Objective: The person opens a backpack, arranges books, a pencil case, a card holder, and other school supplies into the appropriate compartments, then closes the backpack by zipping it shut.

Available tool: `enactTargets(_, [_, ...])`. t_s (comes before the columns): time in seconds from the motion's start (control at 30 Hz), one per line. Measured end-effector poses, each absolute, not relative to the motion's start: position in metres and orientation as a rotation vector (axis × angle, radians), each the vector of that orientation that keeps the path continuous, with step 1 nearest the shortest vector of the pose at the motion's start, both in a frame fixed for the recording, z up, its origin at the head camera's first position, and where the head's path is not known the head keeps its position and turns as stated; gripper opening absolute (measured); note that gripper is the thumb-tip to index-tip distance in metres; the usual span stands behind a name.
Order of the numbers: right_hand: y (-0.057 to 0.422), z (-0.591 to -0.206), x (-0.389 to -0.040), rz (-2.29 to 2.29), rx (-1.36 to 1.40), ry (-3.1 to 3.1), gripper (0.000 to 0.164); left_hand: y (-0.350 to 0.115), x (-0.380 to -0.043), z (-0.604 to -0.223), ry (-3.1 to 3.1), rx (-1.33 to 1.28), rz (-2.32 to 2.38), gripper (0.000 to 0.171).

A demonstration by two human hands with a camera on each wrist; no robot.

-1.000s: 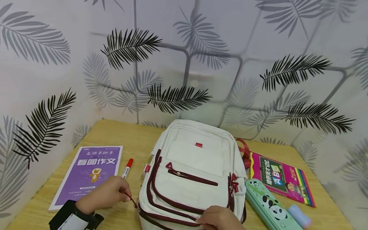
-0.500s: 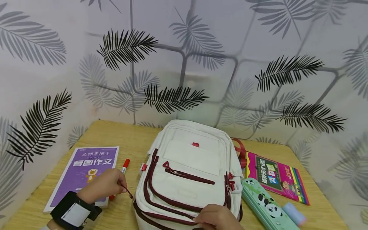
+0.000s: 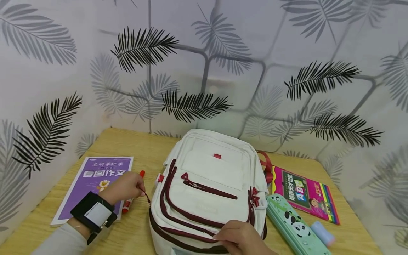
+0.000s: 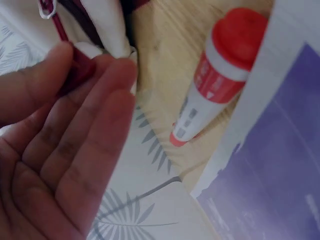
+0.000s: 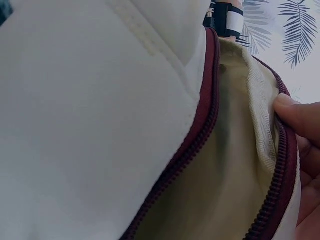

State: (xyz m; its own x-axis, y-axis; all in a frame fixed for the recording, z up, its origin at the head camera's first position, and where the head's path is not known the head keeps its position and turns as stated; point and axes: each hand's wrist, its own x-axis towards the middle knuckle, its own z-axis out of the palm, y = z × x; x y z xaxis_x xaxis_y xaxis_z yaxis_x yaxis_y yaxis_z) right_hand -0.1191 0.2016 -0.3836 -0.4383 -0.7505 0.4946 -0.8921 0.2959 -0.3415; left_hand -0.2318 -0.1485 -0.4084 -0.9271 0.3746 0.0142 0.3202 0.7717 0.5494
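A white backpack (image 3: 213,170) with dark red zippers lies on the table, its front pocket up. My left hand (image 3: 125,187) pinches a dark red zipper pull (image 4: 82,72) between thumb and fingers at the bag's left side. The pull's cord runs taut to the slider. At the bag's near edge my right hand (image 3: 240,237) grips the zipper edge (image 5: 284,165) of a compartment, thumb on the teeth. The right wrist view looks into that compartment, where the pale lining (image 5: 200,175) shows between the two parted rows of teeth.
Left of the bag are a purple book (image 3: 76,198) and a red-capped marker (image 4: 220,75), partly behind my left hand in the head view. To the right lie a green panda pencil case (image 3: 294,226), a pink book (image 3: 280,177) and a small blue cylinder-like item (image 3: 322,233).
My left hand has drawn the zipper pull toward the back along the bag's left side, widening the opening. The right hand keeps its grip on the near edge.
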Motion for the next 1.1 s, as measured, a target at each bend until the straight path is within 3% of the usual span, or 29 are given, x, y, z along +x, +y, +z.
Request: enactTargets(1.1, [0.195, -0.393, -0.121, 0.938, 1.519, -2.204, 0.020, -0.144, -0.258, -0.422, 3.027, 0.581, 0.676, 0.009])
